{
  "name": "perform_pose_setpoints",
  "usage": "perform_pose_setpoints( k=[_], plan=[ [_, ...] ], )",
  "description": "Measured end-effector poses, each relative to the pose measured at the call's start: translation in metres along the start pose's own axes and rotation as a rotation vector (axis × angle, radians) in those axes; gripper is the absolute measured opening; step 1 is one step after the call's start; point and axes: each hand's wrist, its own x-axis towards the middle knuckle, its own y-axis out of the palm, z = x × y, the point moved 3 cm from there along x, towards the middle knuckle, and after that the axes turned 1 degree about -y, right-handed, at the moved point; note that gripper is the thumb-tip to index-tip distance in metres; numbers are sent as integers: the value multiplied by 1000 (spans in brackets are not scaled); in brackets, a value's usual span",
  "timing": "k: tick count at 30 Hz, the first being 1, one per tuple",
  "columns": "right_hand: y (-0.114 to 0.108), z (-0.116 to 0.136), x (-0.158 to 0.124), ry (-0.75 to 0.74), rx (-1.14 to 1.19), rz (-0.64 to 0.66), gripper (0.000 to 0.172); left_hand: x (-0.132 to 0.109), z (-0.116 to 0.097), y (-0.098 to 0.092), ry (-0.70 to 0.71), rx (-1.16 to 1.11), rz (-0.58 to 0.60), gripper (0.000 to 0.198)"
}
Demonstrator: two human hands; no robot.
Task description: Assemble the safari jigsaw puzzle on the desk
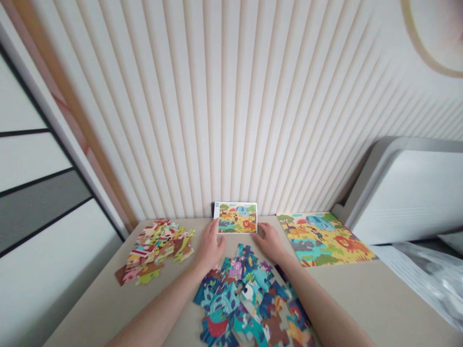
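Observation:
A small picture card [237, 218] with a yellow animal scene leans upright against the ribbed wall at the table's back edge. My left hand [211, 246] is at its left edge, the fingers along the side and the thumb low in front. At the opposite edge, my right hand [269, 239] grips the lower corner between fingers and thumb. Between my forearms lies a heap of loose blue and teal jigsaw pieces [249, 294]. An assembled puzzle [321, 238] with the same animal scene lies flat to the right of my right hand.
Another pile of jigsaw pieces [159, 248], red, green and brown, lies on the left of the beige table [108, 308]. A grey-white padded panel [408, 193] stands at the right. Clear plastic wrapping [430, 277] sits beside the table's right side.

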Motion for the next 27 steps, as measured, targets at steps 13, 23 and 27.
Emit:
perform_pose_setpoints(
  k=[13,23,27],
  plan=[
    [-8,-11,-1,213,659,76,43,6,-10,-22,-131,-488,-64,47],
    [-14,-8,-1,183,723,79,43,5,-18,-24,-129,-631,-105,61],
    [-12,-10,-2,159,728,147,42,5,-12,-20,-124,-644,-96,80]
  ],
)
